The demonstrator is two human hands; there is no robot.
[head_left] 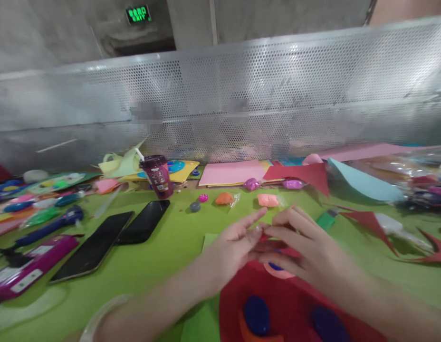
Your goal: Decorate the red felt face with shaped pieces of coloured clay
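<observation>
Both my hands meet above a round red piece (284,304) on the green table. My left hand (234,247) has its index finger stretched out, while its thumb presses in where the fingertips of both hands touch. Bent over from the right, my right hand (302,240) brings thumb and fingers together at the same spot. Anything pinched there is too small and hidden to name. On the red piece lie a dark blue oval (256,314), another dark blue oval (329,324), an orange curved strip (247,332) and a pink shape (272,270) with blue on it, partly under my right hand.
Wrapped lumps of orange clay (225,198) and pink clay (268,200) lie beyond my hands. At left are two phones (94,244), a magenta power strip (35,266) and a purple cup (157,176) with a straw. Coloured paper (234,173) lines a perforated metal screen (213,104).
</observation>
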